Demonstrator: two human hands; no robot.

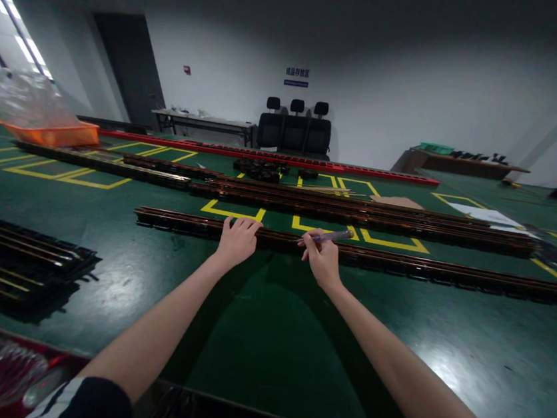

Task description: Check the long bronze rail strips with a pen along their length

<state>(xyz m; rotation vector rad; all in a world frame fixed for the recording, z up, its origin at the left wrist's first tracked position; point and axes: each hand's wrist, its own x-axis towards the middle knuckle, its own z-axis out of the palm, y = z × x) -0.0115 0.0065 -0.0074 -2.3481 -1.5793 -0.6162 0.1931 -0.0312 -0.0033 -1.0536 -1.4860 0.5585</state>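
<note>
A long dark rail (427, 266) with copper-coloured strips lies across the green table in front of me. My left hand (237, 239) is on this rail left of the middle, its fingers bent over the top and far edge. To the right, my right hand (322, 257) is closed around a slim pen-like tool (333, 236) with a translucent handle. The tool's thin tip points left and down toward the rail; whether it touches is too small to tell. Just beyond lies a bundle of similar rails (383, 217).
More dark rails (16, 259) are stacked at the left near edge. An orange basket (60, 134) with clear plastic bags stands at the back left. Black parts (257, 168), papers (484, 214) and a long red rail (314, 163) lie farther back. Yellow outlines mark the green table (253, 340).
</note>
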